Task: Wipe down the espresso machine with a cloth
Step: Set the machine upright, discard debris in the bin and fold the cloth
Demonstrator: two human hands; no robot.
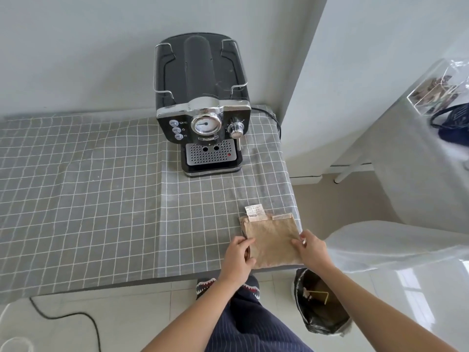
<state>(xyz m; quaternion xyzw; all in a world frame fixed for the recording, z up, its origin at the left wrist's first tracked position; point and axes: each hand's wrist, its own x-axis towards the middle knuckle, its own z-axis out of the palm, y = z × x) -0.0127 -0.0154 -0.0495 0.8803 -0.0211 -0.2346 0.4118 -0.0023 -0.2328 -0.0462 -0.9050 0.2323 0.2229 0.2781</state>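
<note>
- Cloth (272, 240): tan, folded, label at far edge; laid flat at the near right corner of the table (101, 199), well apart from the machine (203, 105).
- Left hand (237, 257): cloth's left edge is pinched betw. thumb & curled fingers, prob. to lift it.
- Right hand (311, 250): right edge is gripped, thumb on top; both sides held, likely so the fold is kept on pickup.
- Machine is set at the table's back by the wall, not yet touched; wiping judged not begun.
- Bin (319, 306) is on the floor below the corner.

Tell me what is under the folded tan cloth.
The folded tan cloth lies on the grey checked tablecloth, gripped by the left hand and right hand. Anything between cloth and tablecloth is covered.
</note>
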